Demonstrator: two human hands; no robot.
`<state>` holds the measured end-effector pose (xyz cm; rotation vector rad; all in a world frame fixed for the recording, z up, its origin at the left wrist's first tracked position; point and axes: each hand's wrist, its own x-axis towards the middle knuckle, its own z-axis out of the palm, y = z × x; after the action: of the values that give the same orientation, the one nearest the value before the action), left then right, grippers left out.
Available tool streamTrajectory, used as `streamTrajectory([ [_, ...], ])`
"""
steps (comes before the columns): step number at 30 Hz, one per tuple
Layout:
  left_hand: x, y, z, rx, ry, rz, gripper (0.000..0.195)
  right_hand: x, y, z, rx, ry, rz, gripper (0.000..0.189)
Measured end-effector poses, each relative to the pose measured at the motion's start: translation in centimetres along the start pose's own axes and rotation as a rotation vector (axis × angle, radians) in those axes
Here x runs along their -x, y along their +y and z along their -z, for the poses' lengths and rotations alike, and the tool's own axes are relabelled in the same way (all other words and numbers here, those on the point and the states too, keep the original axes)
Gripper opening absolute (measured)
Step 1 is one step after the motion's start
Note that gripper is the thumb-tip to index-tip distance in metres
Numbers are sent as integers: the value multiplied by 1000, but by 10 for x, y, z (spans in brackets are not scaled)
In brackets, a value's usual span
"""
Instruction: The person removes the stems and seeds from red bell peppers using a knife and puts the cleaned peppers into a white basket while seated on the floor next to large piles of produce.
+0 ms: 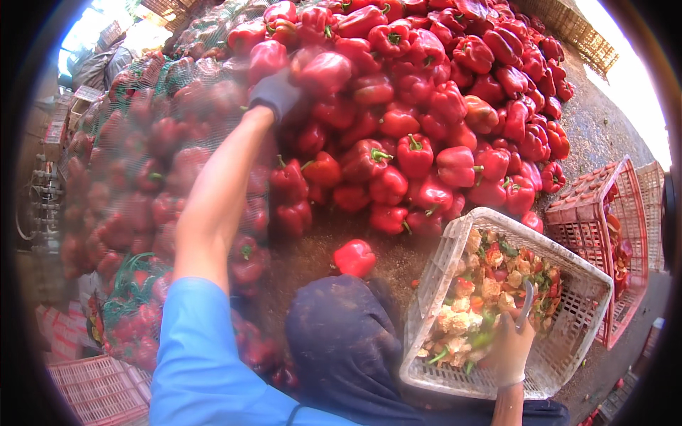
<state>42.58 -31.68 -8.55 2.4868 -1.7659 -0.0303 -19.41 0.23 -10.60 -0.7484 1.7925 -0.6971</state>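
Observation:
My left hand (pixel 278 96), in a grey glove, reaches into the big heap of red bell peppers (pixel 415 154). Its fingertips are blurred and partly hidden beside a large red pepper (pixel 326 72), so whether they grip it cannot be told. My right hand (pixel 509 346) wears a pale glove and holds a small knife with a curved blade (pixel 526 303). It is over a dirty white plastic crate (pixel 581 362) with pepper cores, seeds and green stems (pixel 474 314) inside. A single red pepper (pixel 354 258) lies on the ground before my dark-clothed knee (pixel 341 325).
Green mesh sacks full of peppers (pixel 144 175) are stacked along the left. A red plastic crate (pixel 628 213) with pepper pieces stands right of the white one. At lower left is a pinkish plastic crate (pixel 101 386). Beyond the heap, a yellowish crate (pixel 583 40) stands at upper right.

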Motion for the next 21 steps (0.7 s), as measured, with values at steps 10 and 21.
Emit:
streamTrajectory([
  [10, 68, -4, -26, -36, 53, -67, 67, 2, -7, 3, -17, -32, 26, 22],
  [21, 40, 1, 10, -380, -73, -13, 79, -4, -3, 3, -56, -8, -61, 23],
])
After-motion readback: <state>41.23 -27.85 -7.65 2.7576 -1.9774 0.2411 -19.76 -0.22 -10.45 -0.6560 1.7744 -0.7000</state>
